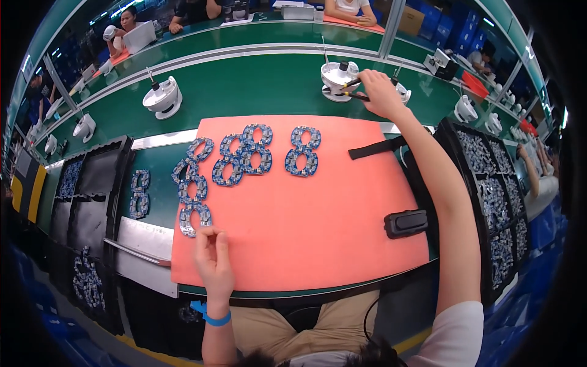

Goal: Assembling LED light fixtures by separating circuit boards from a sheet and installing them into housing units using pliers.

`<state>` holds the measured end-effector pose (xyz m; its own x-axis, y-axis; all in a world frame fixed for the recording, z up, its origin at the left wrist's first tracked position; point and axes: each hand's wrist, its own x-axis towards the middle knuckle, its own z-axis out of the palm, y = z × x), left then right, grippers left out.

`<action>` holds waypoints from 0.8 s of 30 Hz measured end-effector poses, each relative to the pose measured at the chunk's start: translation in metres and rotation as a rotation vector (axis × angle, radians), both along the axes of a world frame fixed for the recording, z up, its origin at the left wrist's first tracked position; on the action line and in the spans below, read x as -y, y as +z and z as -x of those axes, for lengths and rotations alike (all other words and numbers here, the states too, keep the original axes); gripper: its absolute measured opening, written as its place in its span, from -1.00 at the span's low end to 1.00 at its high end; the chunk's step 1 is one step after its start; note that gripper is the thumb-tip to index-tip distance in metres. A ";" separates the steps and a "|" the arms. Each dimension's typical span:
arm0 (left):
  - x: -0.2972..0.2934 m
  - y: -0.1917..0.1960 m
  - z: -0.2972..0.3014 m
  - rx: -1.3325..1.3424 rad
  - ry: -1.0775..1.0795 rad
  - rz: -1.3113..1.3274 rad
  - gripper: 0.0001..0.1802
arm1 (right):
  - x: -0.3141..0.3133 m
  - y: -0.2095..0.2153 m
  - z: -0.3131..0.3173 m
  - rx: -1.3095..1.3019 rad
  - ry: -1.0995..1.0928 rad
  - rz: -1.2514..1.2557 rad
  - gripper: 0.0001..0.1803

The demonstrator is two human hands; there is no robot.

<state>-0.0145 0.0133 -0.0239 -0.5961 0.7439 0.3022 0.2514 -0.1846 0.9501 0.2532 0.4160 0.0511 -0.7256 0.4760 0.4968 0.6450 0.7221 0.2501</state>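
Note:
On an orange mat (318, 238) lie several blue, figure-eight circuit boards (302, 151), bunched toward the left. My left hand (214, 260), a blue band at its wrist, has its fingers curled together at the lower end of the nearest circuit board (194, 214); the fingertips cover part of its edge. My right arm stretches far forward. Its hand (382, 93) grips pliers (356, 95) with black and yellow handles spread apart. Their tips point at a white rounded device (338, 76) on the green conveyor, and exact contact is too small to tell.
More white devices (162, 98) stand along the green conveyor (244, 82). Black trays flank me, the left tray (113, 189) and the right tray (483, 202) both holding boards. A black strap (376, 148) and black box (406, 224) lie at the mat's right. Other people sit across the line.

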 end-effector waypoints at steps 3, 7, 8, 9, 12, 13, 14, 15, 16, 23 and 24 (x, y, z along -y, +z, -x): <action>0.002 -0.001 -0.003 -0.105 0.009 0.064 -0.94 | -0.014 -0.019 0.021 0.104 -0.010 -0.054 -0.55; -0.002 0.002 -0.006 -0.179 -0.018 0.080 -0.94 | -0.016 -0.029 0.027 0.183 -0.149 -0.152 -0.48; -0.002 0.002 -0.006 -0.184 -0.041 0.075 -0.94 | -0.019 -0.028 0.025 0.179 -0.160 -0.112 -0.48; -0.004 0.002 -0.005 -0.175 -0.050 0.074 -0.93 | -0.023 -0.027 0.022 0.177 -0.173 -0.072 -0.48; -0.004 -0.001 -0.002 -0.178 -0.036 0.056 -0.93 | -0.019 -0.020 0.018 0.160 -0.059 -0.018 -0.49; -0.005 0.001 -0.002 -0.170 -0.037 0.060 -0.93 | -0.015 -0.016 0.015 0.173 -0.010 0.014 -0.49; -0.005 0.005 -0.001 -0.191 -0.045 0.078 -0.93 | -0.011 -0.014 0.011 0.181 0.031 0.005 -0.50; -0.004 0.007 -0.001 -0.214 -0.052 0.095 -0.94 | -0.006 -0.013 0.008 0.187 0.030 0.009 -0.50; -0.004 0.006 0.000 -0.206 -0.052 0.089 -0.94 | 0.001 -0.011 0.007 0.179 0.061 0.050 -0.51; -0.004 0.002 0.000 -0.218 -0.032 0.074 -0.95 | 0.010 -0.020 0.010 0.156 0.095 0.060 -0.58; -0.002 0.003 0.000 -0.217 -0.029 0.084 -0.95 | 0.014 -0.022 0.016 0.163 0.069 0.026 -0.57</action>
<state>-0.0148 0.0157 -0.0211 -0.5020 0.7875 0.3576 0.4475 -0.1173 0.8866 0.2370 0.4021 0.0293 -0.8267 0.4340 0.3581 0.5465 0.7707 0.3276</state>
